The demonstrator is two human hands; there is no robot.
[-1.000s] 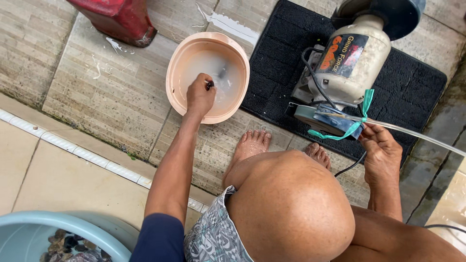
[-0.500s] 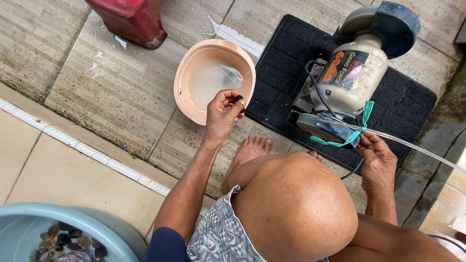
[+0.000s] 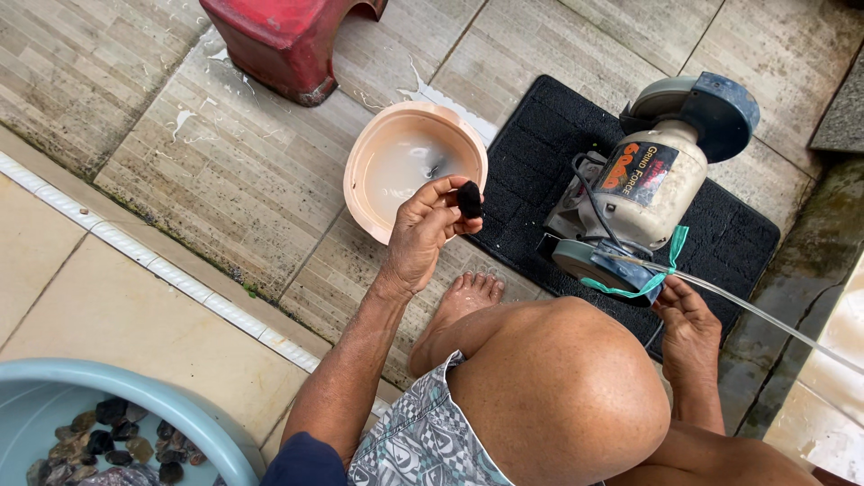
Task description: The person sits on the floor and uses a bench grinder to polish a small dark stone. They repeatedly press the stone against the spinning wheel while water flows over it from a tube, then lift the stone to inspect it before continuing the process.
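- The left hand (image 3: 423,236) pinches a small black stone (image 3: 469,199) between thumb and fingertips. The stone is held up in the air, over the near edge of the pink plastic bowl (image 3: 360,184).
- The stone is a short, rounded lump, a little taller than it is wide. It pokes out past the fingertips on the side facing the bench grinder (image 3: 643,184).
- The grinder sits to the right of the stone, on a black mat (image 3: 531,171). Its flat grinding disc (image 3: 594,263) is at the near end, low and to the right of the stone.
- The right hand (image 3: 688,317) rests by that disc, fingers curled loosely near a clear thin hose (image 3: 765,317) tied on with a green strip (image 3: 668,261). I cannot tell if it grips the hose.
- The right hand is nearer the disc; the left hand is nearer the bowl.
- The bowl holds cloudy water.
- The grinder has a cream body with a dark, slanted label (image 3: 637,169) on its side, showing red and orange marks.
- A red stool (image 3: 283,40) stands at the top.
- A pale blue tub (image 3: 135,405) at the bottom left holds more dark stones (image 3: 108,441).
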